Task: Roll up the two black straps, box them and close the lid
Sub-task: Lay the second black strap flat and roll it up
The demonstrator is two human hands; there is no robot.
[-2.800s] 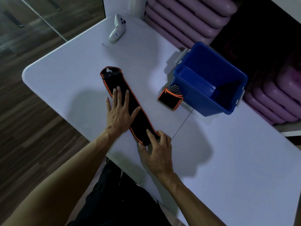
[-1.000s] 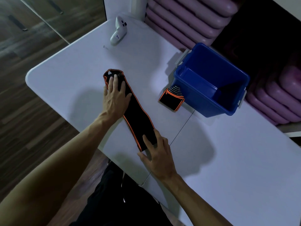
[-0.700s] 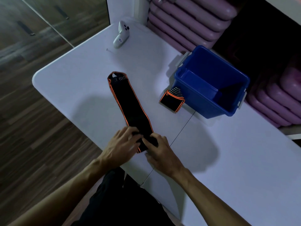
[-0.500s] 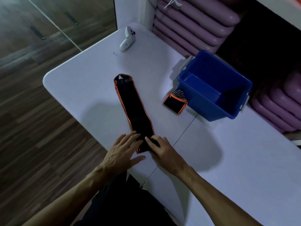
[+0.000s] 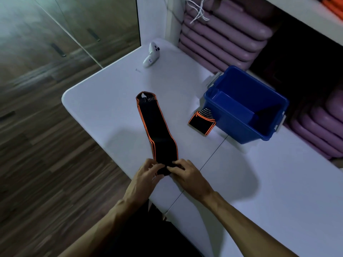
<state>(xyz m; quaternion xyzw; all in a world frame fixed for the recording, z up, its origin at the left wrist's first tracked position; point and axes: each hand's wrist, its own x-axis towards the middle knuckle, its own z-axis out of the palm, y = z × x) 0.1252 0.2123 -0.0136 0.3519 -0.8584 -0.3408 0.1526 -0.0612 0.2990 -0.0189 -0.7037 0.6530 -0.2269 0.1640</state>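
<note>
A long black strap with orange edging (image 5: 156, 127) lies flat on the white table (image 5: 111, 101), running from the middle toward the near edge. My left hand (image 5: 146, 176) and my right hand (image 5: 187, 174) both pinch its near end, which is curled up off the table into the start of a roll. A second black strap (image 5: 202, 121), rolled up, lies against the near left side of the open blue box (image 5: 246, 127). The inside of the box is dark and shows no contents. No lid is in view.
A white handheld controller (image 5: 151, 54) lies at the far corner of the table. Stacked purple mats (image 5: 222, 39) fill the shelves behind the box and to its right. The table's left edge drops to a wooden floor (image 5: 46, 145). A seam (image 5: 213, 156) crosses the tabletop.
My left hand left the strap's far end and came back to the near end beside my right hand. Both now pinch that end, which has lifted and curled over.
</note>
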